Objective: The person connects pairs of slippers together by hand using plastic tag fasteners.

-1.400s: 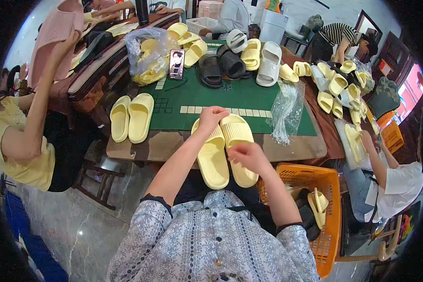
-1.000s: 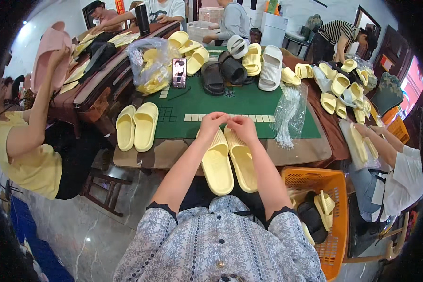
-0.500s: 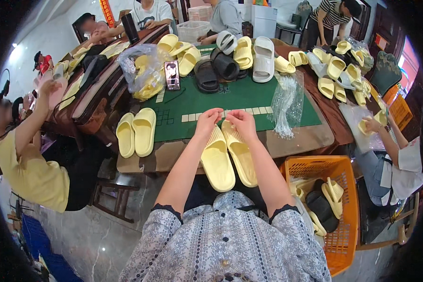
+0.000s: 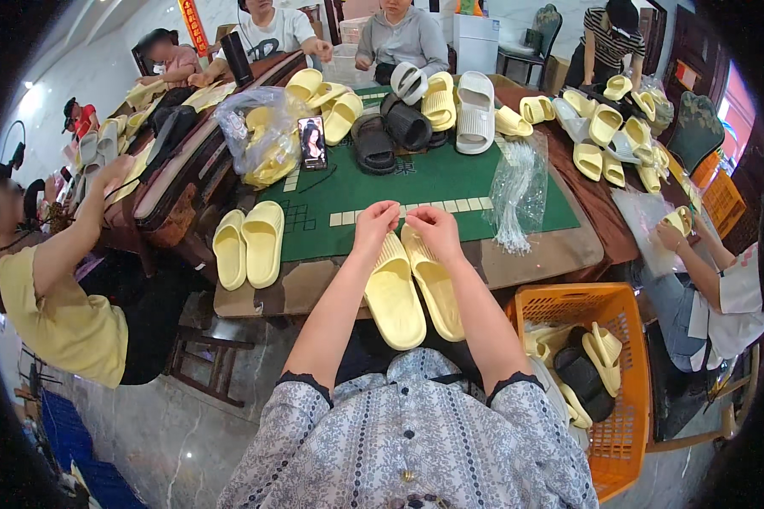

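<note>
Two pale yellow slippers (image 4: 412, 288) lie soles up, side by side, over the near edge of the table (image 4: 552, 254), toes toward me. My left hand (image 4: 376, 225) pinches the far end of the left slipper. My right hand (image 4: 433, 231) pinches the far end of the right slipper. The fingertips of both hands almost meet above the heels. Another yellow pair (image 4: 248, 242) rests to the left on the table edge.
A green mat (image 4: 450, 182) holds a row of small tiles, a phone (image 4: 312, 142), black sandals (image 4: 390, 131), white and yellow slippers and a bag of clear ties (image 4: 518, 195). An orange basket (image 4: 603, 373) with slippers stands at my right. Other people sit around the table.
My hands have come together at the far ends of the two slippers, which now lie closer to parallel. The view has tilted, showing more of the far side of the table.
</note>
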`<state>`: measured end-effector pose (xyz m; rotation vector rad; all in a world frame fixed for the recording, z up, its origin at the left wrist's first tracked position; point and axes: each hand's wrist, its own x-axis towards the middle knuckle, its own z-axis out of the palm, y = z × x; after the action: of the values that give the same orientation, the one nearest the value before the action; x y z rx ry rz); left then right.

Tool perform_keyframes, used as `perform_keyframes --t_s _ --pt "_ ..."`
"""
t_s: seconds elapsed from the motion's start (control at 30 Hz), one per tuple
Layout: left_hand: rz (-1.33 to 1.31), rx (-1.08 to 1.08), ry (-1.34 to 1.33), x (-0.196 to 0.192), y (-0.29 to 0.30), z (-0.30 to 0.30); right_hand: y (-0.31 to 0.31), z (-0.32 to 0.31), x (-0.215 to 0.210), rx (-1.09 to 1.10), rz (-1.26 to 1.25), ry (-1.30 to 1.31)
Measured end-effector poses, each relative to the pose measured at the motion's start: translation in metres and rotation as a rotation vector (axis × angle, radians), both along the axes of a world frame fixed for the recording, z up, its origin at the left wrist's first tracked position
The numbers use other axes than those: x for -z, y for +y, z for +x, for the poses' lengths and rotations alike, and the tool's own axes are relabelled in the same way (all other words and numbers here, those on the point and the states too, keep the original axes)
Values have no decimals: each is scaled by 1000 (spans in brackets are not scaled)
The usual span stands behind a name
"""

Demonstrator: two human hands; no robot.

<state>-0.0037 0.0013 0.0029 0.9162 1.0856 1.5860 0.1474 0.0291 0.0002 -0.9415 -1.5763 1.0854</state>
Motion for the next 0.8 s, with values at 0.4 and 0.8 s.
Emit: perform_keyframes --t_s 0.4,0.8 --pt "0 11 45 2 -1 1 -2 -1 -1 14 -83 7" --pt "13 -53 223 4 6 1 0 -2 -6 43 -51 -35"
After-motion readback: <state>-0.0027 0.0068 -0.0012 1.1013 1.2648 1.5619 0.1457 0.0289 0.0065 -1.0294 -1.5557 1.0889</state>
